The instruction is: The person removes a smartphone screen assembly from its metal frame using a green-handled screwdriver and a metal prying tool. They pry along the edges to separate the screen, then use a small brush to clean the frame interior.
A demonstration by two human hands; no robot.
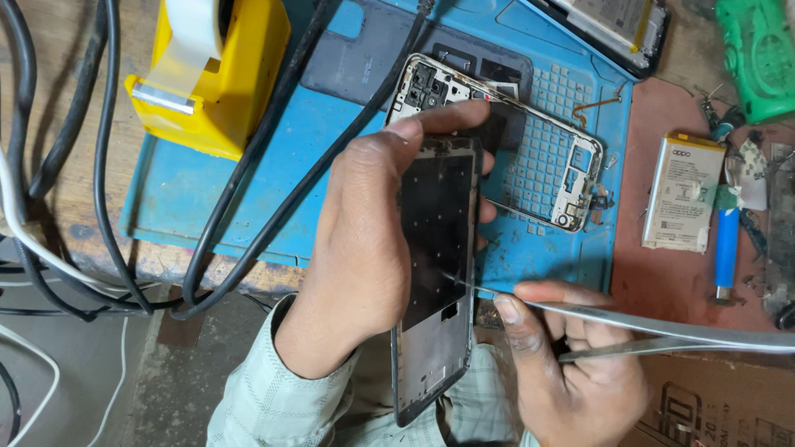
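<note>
Left hand: our left hand (364,240) wraps closed around the phone screen frame (436,273), holding it upright over the counter's (50,50) edge.
Right hand: our right hand (571,364) pinches metal tweezers (662,331), whose tip touches the frame's dark panel.
Done: the phone is already opened; its middle frame (538,157) lies on the blue mat (207,190), and the battery (683,192) sits apart at right.
Left: the dark panel seems partly lifted, though we cannot tell for sure.
Nearby: a yellow tape dispenser (224,74) and black cables (99,165).
</note>
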